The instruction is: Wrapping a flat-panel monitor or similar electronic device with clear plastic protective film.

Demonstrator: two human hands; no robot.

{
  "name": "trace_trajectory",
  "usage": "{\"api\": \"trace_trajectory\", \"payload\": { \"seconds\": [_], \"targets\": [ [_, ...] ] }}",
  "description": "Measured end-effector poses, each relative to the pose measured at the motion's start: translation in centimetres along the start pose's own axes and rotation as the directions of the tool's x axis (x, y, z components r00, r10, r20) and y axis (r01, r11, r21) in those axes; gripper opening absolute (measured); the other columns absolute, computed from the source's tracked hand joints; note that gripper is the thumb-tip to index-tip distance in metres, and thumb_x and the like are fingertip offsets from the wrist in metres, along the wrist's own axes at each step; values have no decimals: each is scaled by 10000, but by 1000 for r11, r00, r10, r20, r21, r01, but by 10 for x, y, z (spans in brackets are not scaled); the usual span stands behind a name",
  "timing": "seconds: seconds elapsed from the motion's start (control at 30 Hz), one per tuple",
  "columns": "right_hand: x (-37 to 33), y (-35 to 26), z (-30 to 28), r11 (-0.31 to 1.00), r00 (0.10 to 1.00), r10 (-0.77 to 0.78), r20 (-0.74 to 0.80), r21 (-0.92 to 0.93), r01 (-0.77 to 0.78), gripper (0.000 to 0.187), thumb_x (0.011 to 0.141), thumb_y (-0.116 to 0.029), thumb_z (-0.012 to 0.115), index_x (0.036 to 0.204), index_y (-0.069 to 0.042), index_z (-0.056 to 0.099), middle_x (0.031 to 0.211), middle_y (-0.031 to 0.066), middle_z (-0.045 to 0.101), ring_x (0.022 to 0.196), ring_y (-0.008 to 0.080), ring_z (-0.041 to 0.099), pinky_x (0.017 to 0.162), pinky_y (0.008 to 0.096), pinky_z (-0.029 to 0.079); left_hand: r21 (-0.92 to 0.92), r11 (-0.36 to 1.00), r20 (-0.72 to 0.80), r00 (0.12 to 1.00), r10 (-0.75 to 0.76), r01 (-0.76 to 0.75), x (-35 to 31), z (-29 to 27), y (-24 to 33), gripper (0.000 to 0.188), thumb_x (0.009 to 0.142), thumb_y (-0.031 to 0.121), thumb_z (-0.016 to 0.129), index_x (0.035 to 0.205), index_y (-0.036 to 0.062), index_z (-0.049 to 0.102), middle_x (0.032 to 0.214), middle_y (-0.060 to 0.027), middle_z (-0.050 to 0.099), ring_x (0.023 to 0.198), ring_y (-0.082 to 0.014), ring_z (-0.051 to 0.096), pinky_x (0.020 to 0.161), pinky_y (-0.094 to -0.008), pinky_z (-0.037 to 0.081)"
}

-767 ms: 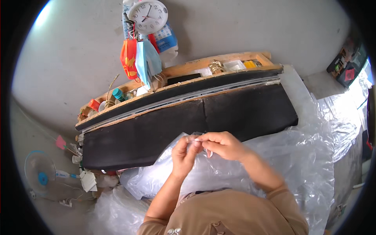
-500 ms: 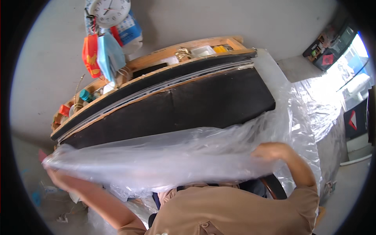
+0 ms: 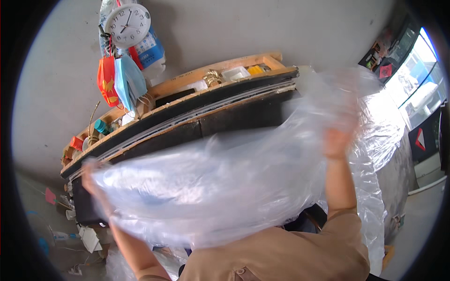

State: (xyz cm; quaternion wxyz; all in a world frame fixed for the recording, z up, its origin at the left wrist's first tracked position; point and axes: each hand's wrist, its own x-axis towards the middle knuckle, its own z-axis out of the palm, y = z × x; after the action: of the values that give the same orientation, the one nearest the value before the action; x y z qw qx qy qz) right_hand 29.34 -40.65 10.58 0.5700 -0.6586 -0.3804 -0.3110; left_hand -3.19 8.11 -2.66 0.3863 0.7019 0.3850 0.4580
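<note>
A clear plastic sheet (image 3: pixel 206 182) is stretched, loose and billowing, between my two hands over the black padded worktop (image 3: pixel 164 140). My left hand (image 3: pixel 90 178), smeared by motion, grips the sheet's left end near the worktop's left side. Higher up on the right, my right hand (image 3: pixel 341 133) is closed on the sheet's other end. Film covers its fingers in part and blurs them. The sheet's lower side hangs in front of my brown shirt (image 3: pixel 281 253).
A wooden ledge tray (image 3: pixel 225 64) behind the worktop holds gold cord (image 3: pixel 213 78), a white dish (image 3: pixel 236 73) and a teal-capped bottle (image 3: pixel 101 126). Masks (image 3: pixel 127 82) hang below a wall clock (image 3: pixel 128 25). More plastic film (image 3: pixel 382 126) drapes at the right.
My right hand has risen and moved farther from me, lifting the sheet. My left hand has moved right and up. The sheet now spreads wider and covers more of the worktop.
</note>
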Motion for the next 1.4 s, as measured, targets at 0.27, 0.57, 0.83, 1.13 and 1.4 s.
{"api": "trace_trajectory", "payload": {
  "seconds": [0.27, 0.57, 0.83, 1.13, 1.4],
  "targets": [
    [-75, 101, 3, 662, 590, 207, 781, -555, 503, 466, 826, -257, 546, 1213, -20, 437, 1239, 113, 471, 1194, 276, 394, 1034, 522, 177, 502, 865, -239, 960, 146, -7, -55, -257, -167, 296, 911, 133, 415, 1124, -50, 512, 1098, -147, 575, 1000, -260, 537, 885, -317, 409],
    [-76, 155, 20, 221, 867, 419, 270, -956, 191, 566, 805, -385, 565, 1273, -108, 412, 1193, 157, 485, 1057, 347, 460, 901, 449, 352, 242, 942, -502, 861, -84, 233, 24, -182, -97, 360, 918, 327, 413, 1069, 20, 523, 1033, -136, 548, 906, -220, 513, 833, -316, 383],
    [-17, 134, 33, 681, 829, 528, -181, -492, -542, 306, 774, -243, 604, 997, -61, 502, 1063, 112, 527, 992, 283, 491, 909, 445, 347, 858, 450, -251, 966, -53, 248, 79, -121, -73, 410, 901, 454, 385, 958, 72, 522, 918, -191, 619, 839, -418, 563, 652, -466, 456],
    [-73, 104, 4, 653, 587, 587, 558, -755, 66, 583, 805, -300, 537, 1302, -43, 372, 1382, 141, 319, 1295, 322, 258, 1032, 535, 119, 815, 465, -369, 928, -44, 346, 81, -184, -113, 503, 911, 488, 281, 1120, 95, 517, 1076, -176, 566, 956, -393, 525, 781, -443, 411],
    [-31, 252, 10, 322, 555, 818, 147, -918, -231, 495, 921, -406, 318, 1167, -17, 502, 1209, 203, 494, 1154, 356, 435, 981, 366, 333, 695, 710, -208, 977, 52, 110, 59, -195, -126, 365, 935, 269, 369, 1168, 41, 535, 1128, -123, 578, 1022, -243, 547, 896, -324, 404]
  ]
}}
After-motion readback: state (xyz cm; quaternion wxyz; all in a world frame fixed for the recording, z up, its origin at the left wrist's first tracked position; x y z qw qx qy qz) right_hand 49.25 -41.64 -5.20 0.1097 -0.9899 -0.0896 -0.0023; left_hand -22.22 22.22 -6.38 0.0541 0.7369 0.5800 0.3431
